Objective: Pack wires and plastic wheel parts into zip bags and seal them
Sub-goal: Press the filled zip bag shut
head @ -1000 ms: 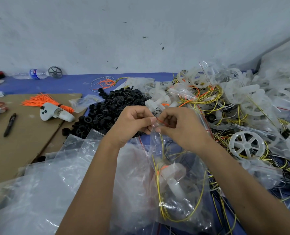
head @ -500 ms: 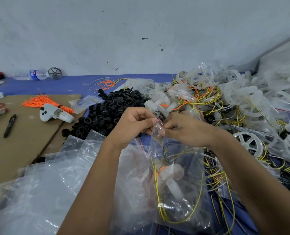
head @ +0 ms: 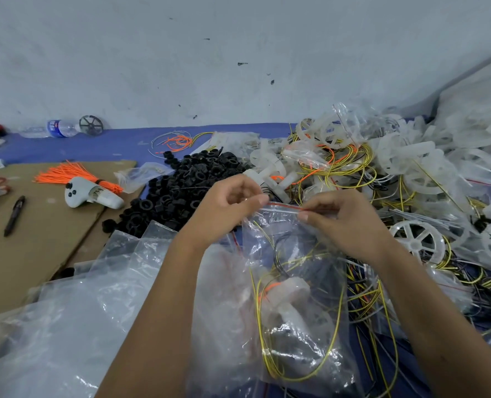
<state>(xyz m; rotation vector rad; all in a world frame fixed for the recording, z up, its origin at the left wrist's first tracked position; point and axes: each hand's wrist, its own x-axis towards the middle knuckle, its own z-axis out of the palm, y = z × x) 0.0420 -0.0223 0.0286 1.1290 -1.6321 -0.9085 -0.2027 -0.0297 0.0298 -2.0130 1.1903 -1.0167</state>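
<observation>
At nine o'clock a black pen (head: 15, 215) lies on the brown cardboard (head: 46, 248), and just right of it a white handheld controller (head: 90, 193) rests against a bundle of orange ties (head: 74, 175). Toward eleven o'clock a water bottle (head: 56, 128) lies by the wall. A heap of black rings (head: 181, 191) spreads at about ten o'clock from the hands, with loose empty bags (head: 80, 311) piled at seven o'clock. At centre, the left hand (head: 224, 211) pinches the left end of the zip bag (head: 293, 297) at its red-lined seal strip, and the right hand (head: 344, 219) pinches the same strip further right, thumb and forefinger pressed together. The bag hangs below them toward six o'clock, holding yellow wires (head: 333, 334) and a white plastic part (head: 290, 297). At three o'clock a white spoked wheel (head: 416, 242) lies in a tangle of wires and bagged parts.
</observation>
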